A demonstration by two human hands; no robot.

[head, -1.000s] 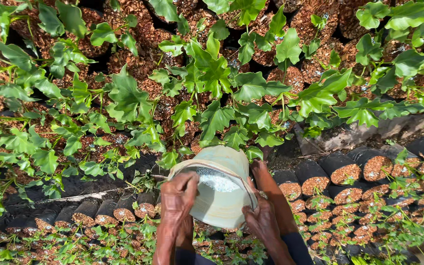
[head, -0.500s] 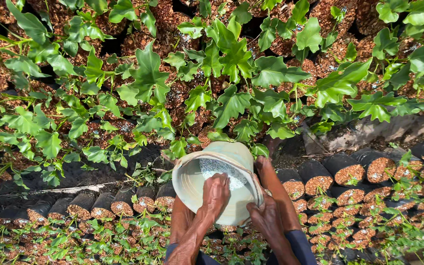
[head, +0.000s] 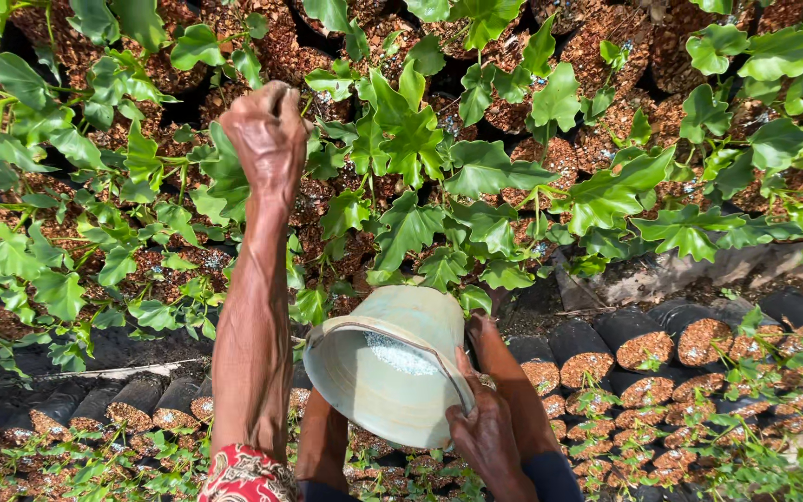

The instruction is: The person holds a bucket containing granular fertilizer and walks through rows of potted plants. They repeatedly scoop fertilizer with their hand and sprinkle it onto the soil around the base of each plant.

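The right hand (head: 487, 429) grips the near rim of a pale plastic bucket (head: 392, 367), fingers curled over the edge; the bucket sits low in the middle of the scene, tilted, with white granules (head: 400, 353) lying inside. The left hand (head: 269, 135) is stretched far out over the leafy potted seedlings (head: 420, 149), fingers closed into a fist. Rows of black nursery bags (head: 643, 344) of brown husk stand near right

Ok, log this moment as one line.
left hand: closed fist over leafy seedlings | right hand: grips pale bucket rim | bucket: tilted, white granules inside
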